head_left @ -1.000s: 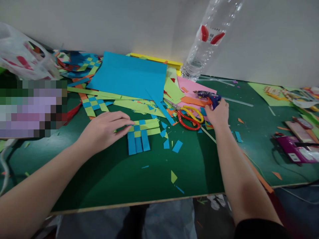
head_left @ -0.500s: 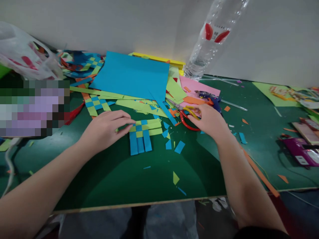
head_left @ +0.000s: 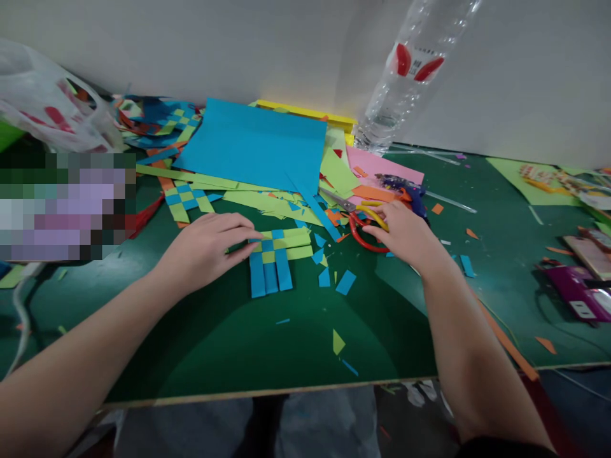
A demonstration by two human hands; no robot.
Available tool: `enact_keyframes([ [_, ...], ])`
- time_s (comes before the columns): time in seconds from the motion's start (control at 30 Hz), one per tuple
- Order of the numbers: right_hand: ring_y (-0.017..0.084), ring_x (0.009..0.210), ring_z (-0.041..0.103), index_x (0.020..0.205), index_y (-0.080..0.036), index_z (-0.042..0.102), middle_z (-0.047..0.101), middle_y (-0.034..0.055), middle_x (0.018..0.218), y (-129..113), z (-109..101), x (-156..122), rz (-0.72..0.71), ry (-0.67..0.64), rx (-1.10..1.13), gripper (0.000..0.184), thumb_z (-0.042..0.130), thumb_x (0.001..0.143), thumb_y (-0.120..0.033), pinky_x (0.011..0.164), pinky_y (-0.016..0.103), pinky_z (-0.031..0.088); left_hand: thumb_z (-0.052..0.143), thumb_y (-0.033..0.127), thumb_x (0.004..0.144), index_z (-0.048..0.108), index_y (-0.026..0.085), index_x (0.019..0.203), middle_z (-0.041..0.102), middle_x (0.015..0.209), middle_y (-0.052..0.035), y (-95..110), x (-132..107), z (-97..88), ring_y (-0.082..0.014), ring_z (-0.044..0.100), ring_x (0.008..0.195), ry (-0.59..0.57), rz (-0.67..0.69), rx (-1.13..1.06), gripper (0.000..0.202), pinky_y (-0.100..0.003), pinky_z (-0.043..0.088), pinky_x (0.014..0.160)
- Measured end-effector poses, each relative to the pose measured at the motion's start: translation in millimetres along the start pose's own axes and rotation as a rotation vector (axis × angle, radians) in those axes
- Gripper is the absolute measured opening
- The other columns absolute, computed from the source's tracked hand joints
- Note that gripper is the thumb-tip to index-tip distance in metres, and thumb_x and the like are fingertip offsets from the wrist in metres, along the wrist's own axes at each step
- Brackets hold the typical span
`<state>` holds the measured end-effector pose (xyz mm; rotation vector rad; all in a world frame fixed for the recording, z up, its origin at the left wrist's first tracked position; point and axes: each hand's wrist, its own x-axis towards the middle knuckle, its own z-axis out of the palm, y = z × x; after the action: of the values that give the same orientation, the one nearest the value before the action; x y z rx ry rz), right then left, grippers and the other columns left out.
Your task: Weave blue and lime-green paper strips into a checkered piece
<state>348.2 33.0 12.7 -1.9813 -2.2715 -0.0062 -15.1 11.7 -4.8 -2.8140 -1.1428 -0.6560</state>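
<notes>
My left hand (head_left: 212, 249) is closed in a pinch at the upper left corner of a small woven paper mat (head_left: 268, 247). Blue and light green strips cross in a checked pattern there. Loose blue ends hang toward me and green ends stick out to the right; the mat lies on the table. My right hand (head_left: 403, 232) is closed around the handles of a pair of scissors (head_left: 351, 207), one loop red and one yellow. Their blades point up and left, touching the paper scraps, and are slightly apart. Part of the yellow loop is hidden by my fingers.
A large blue sheet (head_left: 258, 146) lies over green strips at the back. Another woven piece (head_left: 187, 198) is at left. A clear plastic bottle (head_left: 405, 83) leans on the wall. Paper scraps (head_left: 345, 282), a plastic bag (head_left: 52, 108) and a purple packet (head_left: 573, 289) lie about the green table.
The view has shifted slightly. My right hand and the scissors have moved a little to the right, with the fingers shifted on the handles. My left hand stays at the mat's corner.
</notes>
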Motion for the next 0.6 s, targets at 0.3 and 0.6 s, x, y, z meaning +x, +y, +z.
enact_keyframes([
  [0.3, 0.034, 0.096, 0.068, 0.116, -0.013, 0.061, 0.065, 0.0173, 0.121, -3, -15, -2, 0.121, -0.042, 0.056, 0.039, 0.064, 0.089, -0.041, 0.072, 0.042, 0.052, 0.049, 0.032, 0.099, 0.073, 0.025, 0.106, 0.073, 0.101, -0.007, -1, 0, 0.0, -0.0223, 0.068, 0.092, -0.004, -0.009, -0.029, 0.025, -0.035, 0.051, 0.078],
  [0.6, 0.032, 0.104, 0.068, 0.123, -0.018, 0.056, 0.07, 0.0142, 0.119, -11, -19, -7, 0.049, -0.092, 0.299, 0.042, 0.064, 0.087, -0.038, 0.076, 0.041, 0.053, 0.048, 0.035, 0.099, 0.074, 0.025, 0.101, 0.073, 0.101, -0.0078, 0, 1, 0.5, -0.0232, 0.068, 0.092, -0.02, -0.048, -0.036, 0.028, -0.037, 0.051, 0.079],
])
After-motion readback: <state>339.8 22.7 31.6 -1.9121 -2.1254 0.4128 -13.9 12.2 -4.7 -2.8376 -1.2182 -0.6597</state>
